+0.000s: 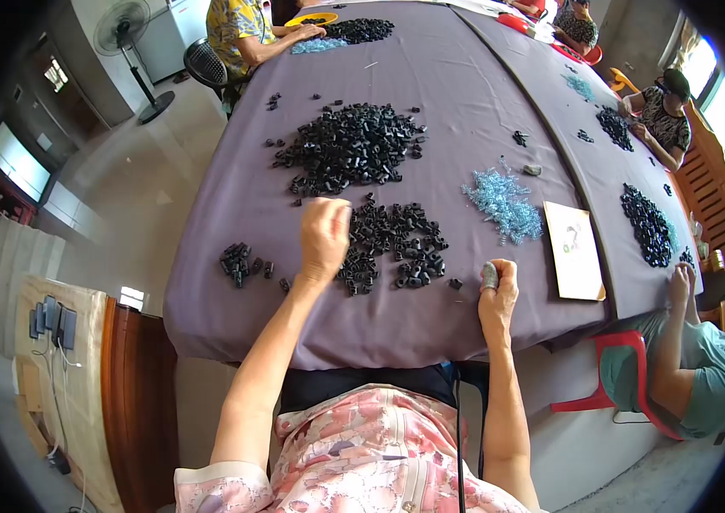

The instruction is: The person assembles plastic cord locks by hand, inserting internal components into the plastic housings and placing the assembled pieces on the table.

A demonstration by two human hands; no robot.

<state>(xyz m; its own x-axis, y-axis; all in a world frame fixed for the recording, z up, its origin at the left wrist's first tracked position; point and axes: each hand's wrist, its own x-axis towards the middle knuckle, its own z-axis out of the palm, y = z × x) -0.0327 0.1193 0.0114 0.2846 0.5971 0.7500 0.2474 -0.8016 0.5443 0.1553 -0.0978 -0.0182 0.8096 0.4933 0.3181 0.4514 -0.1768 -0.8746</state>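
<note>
My left hand (325, 238) is raised over the near edge of the black parts, fingers curled in and slightly smeared; whatever they hold is hidden. Beside it spreads a loose patch of small black plastic parts (396, 235). To the right, my right hand (497, 297) is closed, with a grey cover (490, 276) on the thumb; I cannot make out anything in its fingers. A single black part (455, 283) lies just left of it. Beyond that hand is a heap of light-blue, spring-like pieces (503, 205).
A larger black heap (352, 147) sits farther back, and a small black cluster (236, 263) lies at left. A printed card (574, 251) rests right of the blue pieces, near a small greyish lump (532, 170). Several people sit around the cloth-covered table (456, 94) with similar piles.
</note>
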